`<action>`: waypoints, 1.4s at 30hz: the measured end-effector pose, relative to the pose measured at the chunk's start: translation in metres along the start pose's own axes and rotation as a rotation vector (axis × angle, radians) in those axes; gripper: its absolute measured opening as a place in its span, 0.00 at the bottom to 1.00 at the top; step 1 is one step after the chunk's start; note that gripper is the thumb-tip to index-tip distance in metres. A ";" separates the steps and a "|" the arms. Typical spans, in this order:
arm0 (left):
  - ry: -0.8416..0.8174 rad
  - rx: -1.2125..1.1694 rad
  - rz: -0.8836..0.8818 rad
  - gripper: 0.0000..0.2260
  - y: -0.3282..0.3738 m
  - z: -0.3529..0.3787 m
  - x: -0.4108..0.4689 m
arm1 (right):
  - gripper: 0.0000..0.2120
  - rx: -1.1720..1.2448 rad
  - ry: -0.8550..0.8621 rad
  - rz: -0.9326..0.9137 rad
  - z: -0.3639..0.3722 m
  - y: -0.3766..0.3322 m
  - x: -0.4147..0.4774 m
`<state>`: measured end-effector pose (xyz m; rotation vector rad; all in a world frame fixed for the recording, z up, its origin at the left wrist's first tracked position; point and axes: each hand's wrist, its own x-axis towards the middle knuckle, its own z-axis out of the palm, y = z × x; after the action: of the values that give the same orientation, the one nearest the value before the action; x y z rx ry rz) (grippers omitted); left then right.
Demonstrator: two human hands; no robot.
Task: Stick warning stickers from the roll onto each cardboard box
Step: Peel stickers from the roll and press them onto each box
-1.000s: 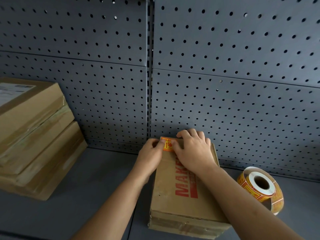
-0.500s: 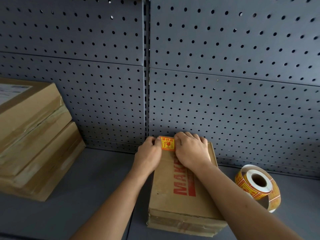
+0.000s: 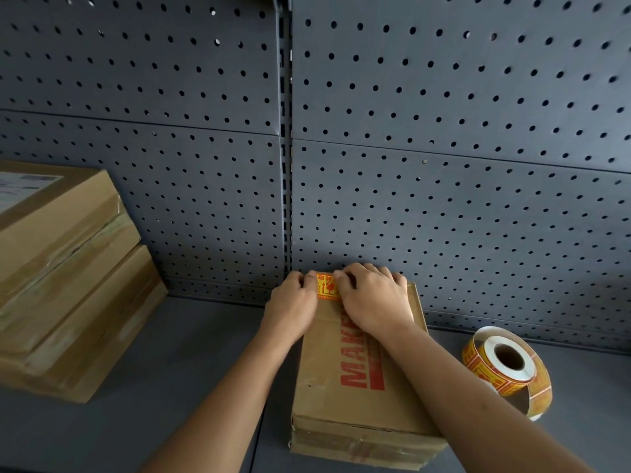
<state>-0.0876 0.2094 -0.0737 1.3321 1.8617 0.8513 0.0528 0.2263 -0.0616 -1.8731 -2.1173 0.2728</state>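
Observation:
A brown cardboard box (image 3: 324,367) with red lettering lies flat on the shelf, its far end against the back wall. A yellow-and-red warning sticker (image 3: 326,287) lies on the box's far left corner. My left hand (image 3: 293,303) has its curled fingers on the sticker's left edge. My right hand (image 3: 374,300) rests on the box top, its fingertips on the sticker's right edge. The sticker roll (image 3: 505,368) stands on edge to the right of the box, a loose strip hanging from it.
Two larger cardboard boxes (image 3: 68,268) are stacked at the left of the grey shelf (image 3: 191,370). A grey pegboard wall (image 3: 444,199) closes the back. A stretch of bare shelf separates the stack from the box.
The sticker went from tilted in my fingers to flat on the box corner. Both hands slid slightly toward the far edge and closed in on it.

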 end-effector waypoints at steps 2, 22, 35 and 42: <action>-0.019 -0.025 -0.003 0.20 -0.002 -0.001 -0.001 | 0.20 -0.031 0.007 -0.016 0.001 0.000 0.000; -0.216 -0.253 0.043 0.33 -0.043 -0.027 -0.118 | 0.25 0.780 -0.212 0.405 -0.054 0.072 -0.101; -0.226 -0.431 0.253 0.26 -0.043 -0.027 -0.142 | 0.29 1.108 -0.086 0.198 -0.050 0.070 -0.149; -0.080 -0.269 0.365 0.34 -0.074 -0.008 -0.138 | 0.43 0.953 0.042 -0.007 -0.020 0.078 -0.174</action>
<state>-0.0984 0.0566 -0.1087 1.5278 1.4029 1.1692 0.1510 0.0632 -0.0859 -1.2620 -1.5106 1.0112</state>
